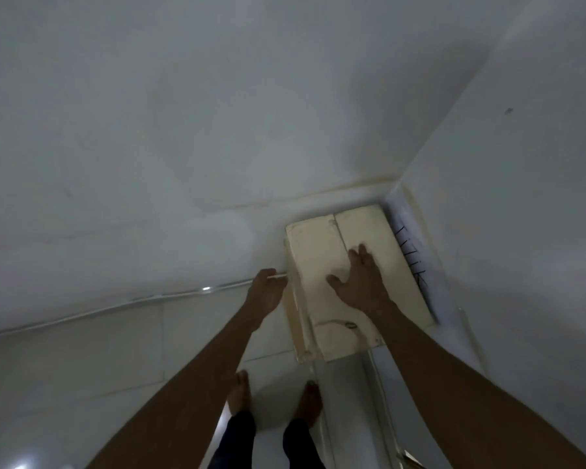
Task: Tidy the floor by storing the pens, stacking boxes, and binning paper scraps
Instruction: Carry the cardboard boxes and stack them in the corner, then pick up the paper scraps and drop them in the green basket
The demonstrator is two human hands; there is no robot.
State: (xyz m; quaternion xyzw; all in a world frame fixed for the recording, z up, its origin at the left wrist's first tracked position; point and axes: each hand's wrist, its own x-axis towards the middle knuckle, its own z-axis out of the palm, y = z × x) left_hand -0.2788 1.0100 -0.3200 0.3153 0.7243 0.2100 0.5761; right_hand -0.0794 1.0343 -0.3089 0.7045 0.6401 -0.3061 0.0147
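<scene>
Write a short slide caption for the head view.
Tidying up: right hand rests flat on a cream box in the wall corner, left hand at its side.

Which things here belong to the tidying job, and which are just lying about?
Belong to the job:
cardboard box in the corner; right hand, flat on its top; left hand, at its left side.

Just there:
white wall; black scribble on the side wall; tiled floor; bare feet.

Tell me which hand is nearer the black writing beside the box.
Right. The right hand lies flat on the box top, just left of the black writing; the left hand is at the box's far left side.
</scene>
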